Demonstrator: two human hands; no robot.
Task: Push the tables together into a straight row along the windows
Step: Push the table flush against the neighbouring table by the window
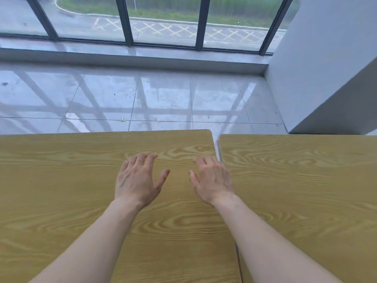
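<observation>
Two tables with light wood-grain tops fill the lower half of the view. The left table (61,180) and the right table (306,180) stand side by side with a narrow seam between them that widens to a small gap at the far corners. The left table's far edge reaches slightly further toward the windows than the right one's. My left hand (138,178) lies flat, fingers spread, on the left table. My right hand (212,178) lies flat on the same table, right beside the seam. Neither hand holds anything.
Tall windows with dark frames (126,23) run across the far side above a low sill (132,60). Glossy grey floor tiles (163,99) lie between sill and tables. A white wall or pillar (326,68) juts out at the right, close to the right table's far edge.
</observation>
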